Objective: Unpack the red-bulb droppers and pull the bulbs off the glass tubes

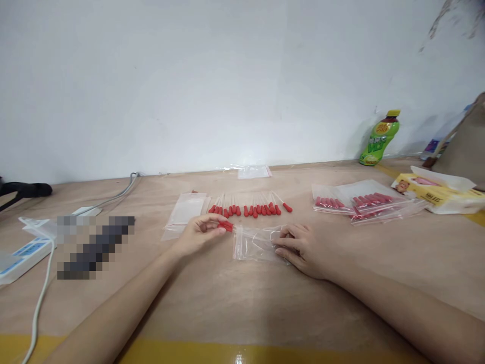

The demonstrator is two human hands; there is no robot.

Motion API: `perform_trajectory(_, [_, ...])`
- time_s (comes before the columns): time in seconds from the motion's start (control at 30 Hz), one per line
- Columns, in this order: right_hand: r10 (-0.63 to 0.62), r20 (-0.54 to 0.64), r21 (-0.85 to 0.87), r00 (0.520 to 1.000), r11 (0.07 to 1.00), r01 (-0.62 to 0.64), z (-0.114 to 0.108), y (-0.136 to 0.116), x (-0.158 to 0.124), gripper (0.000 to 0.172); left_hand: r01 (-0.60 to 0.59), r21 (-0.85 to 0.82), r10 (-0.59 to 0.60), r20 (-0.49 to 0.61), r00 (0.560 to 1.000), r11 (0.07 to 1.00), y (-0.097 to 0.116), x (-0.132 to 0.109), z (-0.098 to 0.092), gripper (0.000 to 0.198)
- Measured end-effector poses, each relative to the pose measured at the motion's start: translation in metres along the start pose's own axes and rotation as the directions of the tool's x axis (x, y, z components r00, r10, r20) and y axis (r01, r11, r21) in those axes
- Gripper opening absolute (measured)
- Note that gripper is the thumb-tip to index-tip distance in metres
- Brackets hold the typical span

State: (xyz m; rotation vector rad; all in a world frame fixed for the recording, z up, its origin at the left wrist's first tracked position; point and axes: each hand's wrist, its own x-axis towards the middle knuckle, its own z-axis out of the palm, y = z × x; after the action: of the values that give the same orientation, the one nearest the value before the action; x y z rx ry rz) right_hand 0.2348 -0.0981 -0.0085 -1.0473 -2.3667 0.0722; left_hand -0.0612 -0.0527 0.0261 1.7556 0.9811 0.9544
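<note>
Red-bulbed droppers (226,226) sit pinched in our left hand (202,231) at the zip end of the clear bag (257,243), seemingly to align stems with its opening, while our right hand (305,248) appears to steady its opposite end, whether by pinching or pressing we cannot tell.

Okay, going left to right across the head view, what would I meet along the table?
White power strip, left hand, clear bag, right hand, bags of red-bulbed droppers, yellow tissue box.
</note>
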Motion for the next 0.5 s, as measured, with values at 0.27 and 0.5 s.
perform_trajectory(0.27, [-0.013, -0.008, 0.008, 1.000, 1.000, 0.013, 0.001, 0.001, 0.000, 0.022, -0.120, 0.199, 0.199, -0.445, 0.873, 0.973, 0.013, 0.008, -0.047, 0.041])
perform_trajectory(0.5, [-0.014, -0.005, -0.002, 1.000, 1.000, 0.014, 0.002, 0.002, 0.000, 0.024, -0.286, 0.829, 0.695, -0.161, 0.701, 0.480, 0.019, 0.026, -0.054, 0.018])
